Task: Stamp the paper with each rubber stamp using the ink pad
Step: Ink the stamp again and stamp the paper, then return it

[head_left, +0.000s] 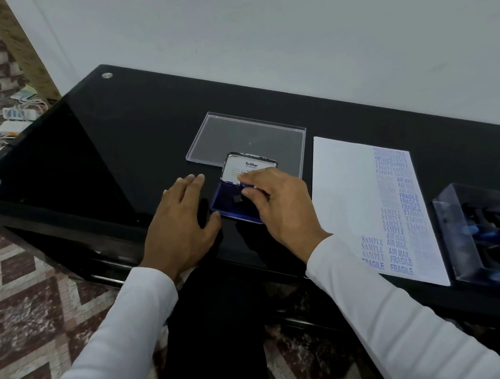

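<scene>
An open blue ink pad (227, 198) lies on the black table, its lid (249, 163) raised at the back. My right hand (281, 210) is over the pad and pinches a small dark rubber stamp (238, 198) that stands on the ink. My left hand (182, 223) rests flat on the table just left of the pad, fingers straight, its thumb against the pad's near corner. The white paper (349, 203) lies to the right, covered along its right half with blue SAMPLE, AIR MAIL and FRAGILE prints.
A clear plastic lid (232, 129) lies flat behind the ink pad. A clear box (457, 222) holding several stamps stands at the right edge, beside the paper. The table's front edge (123, 268) runs under my wrists. Cables and power strips (12, 122) lie on the floor at left.
</scene>
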The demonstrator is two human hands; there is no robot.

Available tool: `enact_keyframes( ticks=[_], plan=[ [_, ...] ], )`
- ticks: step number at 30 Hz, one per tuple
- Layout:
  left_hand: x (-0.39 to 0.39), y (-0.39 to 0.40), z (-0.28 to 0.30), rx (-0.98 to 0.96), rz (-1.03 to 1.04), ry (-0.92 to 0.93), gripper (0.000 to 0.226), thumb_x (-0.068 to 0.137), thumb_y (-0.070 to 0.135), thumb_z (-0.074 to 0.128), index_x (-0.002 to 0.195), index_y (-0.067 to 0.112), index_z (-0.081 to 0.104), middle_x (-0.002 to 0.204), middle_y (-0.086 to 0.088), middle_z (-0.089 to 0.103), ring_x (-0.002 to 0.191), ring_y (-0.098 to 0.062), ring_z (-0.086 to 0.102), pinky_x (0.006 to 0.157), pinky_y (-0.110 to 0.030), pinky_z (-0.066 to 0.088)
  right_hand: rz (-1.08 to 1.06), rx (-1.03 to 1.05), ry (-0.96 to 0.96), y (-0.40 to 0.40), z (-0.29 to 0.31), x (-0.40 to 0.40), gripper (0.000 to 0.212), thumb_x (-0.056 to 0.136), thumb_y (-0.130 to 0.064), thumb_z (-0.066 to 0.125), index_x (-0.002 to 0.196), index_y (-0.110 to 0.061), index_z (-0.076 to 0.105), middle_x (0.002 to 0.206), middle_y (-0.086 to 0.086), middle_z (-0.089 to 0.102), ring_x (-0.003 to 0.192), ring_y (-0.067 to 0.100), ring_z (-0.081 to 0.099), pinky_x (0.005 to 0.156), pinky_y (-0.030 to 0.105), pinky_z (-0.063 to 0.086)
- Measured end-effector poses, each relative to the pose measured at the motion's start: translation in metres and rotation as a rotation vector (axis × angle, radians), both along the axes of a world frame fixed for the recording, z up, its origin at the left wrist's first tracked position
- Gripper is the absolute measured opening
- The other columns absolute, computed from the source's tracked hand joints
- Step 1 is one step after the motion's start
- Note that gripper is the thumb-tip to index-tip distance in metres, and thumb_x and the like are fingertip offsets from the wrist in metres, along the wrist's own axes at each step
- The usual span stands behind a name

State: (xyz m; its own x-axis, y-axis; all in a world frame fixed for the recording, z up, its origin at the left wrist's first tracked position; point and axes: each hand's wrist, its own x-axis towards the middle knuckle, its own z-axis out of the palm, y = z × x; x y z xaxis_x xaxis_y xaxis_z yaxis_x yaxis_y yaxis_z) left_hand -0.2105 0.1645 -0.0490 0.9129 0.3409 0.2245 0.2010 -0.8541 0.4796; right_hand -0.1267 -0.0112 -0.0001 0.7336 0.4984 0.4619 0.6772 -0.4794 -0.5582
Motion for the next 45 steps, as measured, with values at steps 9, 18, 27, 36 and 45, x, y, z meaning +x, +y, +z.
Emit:
enact_keyframes(
  ticks=[9, 18, 27, 36, 45],
  plan=[
    [0.018, -0.058, 0.026, -0.007, -0.178, -0.057, 0.063, 0.091, 0.041, 0.063, 0.146, 0.017, 0.047, 0.15, -0.005, 0.047, 0.14, -0.026, 0.042, 0.117, -0.044, 0.038, -0.129, 0.101, -0.038, -0.052, 0.016, 0.004, 0.022, 0.088, -0.01, 0.072, 0.11, -0.011, 0.075, 0.103, 0.002, 0.072, 0.093, 0.007, 0.064, 0.088, 0.015, 0.05],
    [0.043, -0.133, 0.033, -0.021, -0.328, -0.02, 0.063, 0.096, 0.048, 0.056, 0.152, 0.023, 0.041, 0.159, 0.003, 0.036, 0.149, -0.018, 0.026, 0.116, -0.04, 0.035, -0.31, 0.068, -0.037, -0.133, 0.012, 0.0, 0.023, 0.087, -0.012, 0.075, 0.11, -0.014, 0.076, 0.103, 0.001, 0.072, 0.089, -0.001, 0.059, 0.086, 0.013, 0.05],
    [0.061, -0.175, 0.023, -0.021, -0.402, 0.063, 0.059, 0.099, 0.05, 0.052, 0.153, 0.029, 0.039, 0.165, 0.007, 0.026, 0.155, -0.016, 0.014, 0.123, -0.038, 0.02, -0.361, 0.086, -0.009, -0.181, 0.005, -0.001, 0.024, 0.085, -0.006, 0.075, 0.108, -0.011, 0.076, 0.099, 0.001, 0.071, 0.09, 0.002, 0.061, 0.083, 0.019, 0.052],
    [0.071, -0.179, 0.011, 0.038, -0.444, 0.078, 0.056, 0.1, 0.049, 0.051, 0.152, 0.028, 0.044, 0.165, 0.005, 0.027, 0.155, -0.017, 0.011, 0.124, -0.038, 0.015, -0.368, 0.053, 0.011, -0.194, -0.001, -0.003, 0.023, 0.086, -0.008, 0.074, 0.109, -0.011, 0.076, 0.1, 0.001, 0.071, 0.09, 0.006, 0.063, 0.085, 0.011, 0.048],
    [0.071, -0.177, 0.004, 0.072, -0.443, 0.094, 0.054, 0.101, 0.05, 0.048, 0.149, 0.027, 0.048, 0.164, 0.003, 0.03, 0.155, -0.018, 0.013, 0.122, -0.031, 0.001, -0.359, 0.044, 0.01, -0.191, -0.004, 0.0, 0.023, 0.086, -0.007, 0.074, 0.109, -0.01, 0.076, 0.1, 0.003, 0.071, 0.09, 0.011, 0.066, 0.085, 0.02, 0.053]
  ],
)
